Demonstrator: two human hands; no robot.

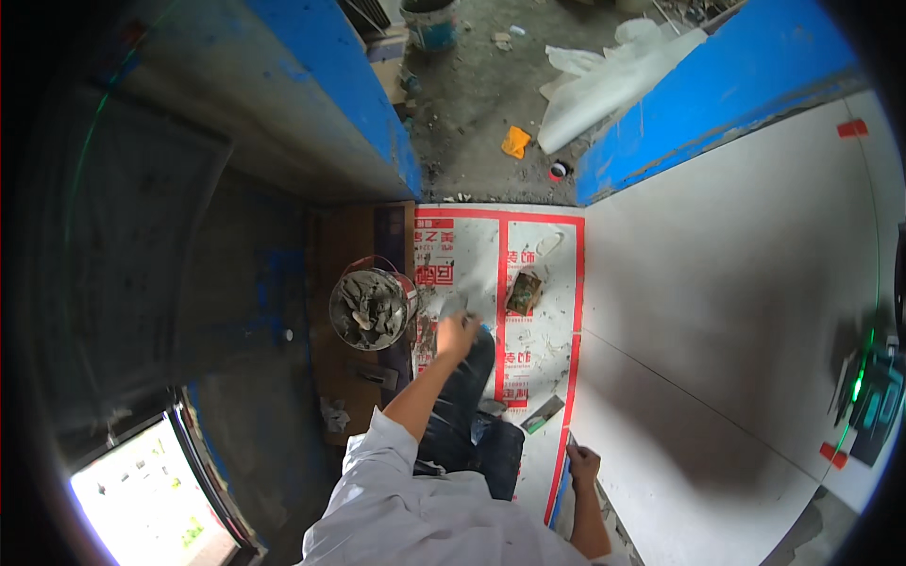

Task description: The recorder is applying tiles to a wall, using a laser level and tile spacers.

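Grey mortar fills the bucket; right of it, the left hand has bent fingers, its grip's contents unclear. A flat green-edged tool lies on red-and-white floor sheeting. The right hand, fingers curled, is beside the pale panel; whether its grip holds anything, I cannot tell.

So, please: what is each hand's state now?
Left hand: closed; what it holds cannot be told.
Right hand: curled closed beside the white panel; anything held cannot be told.
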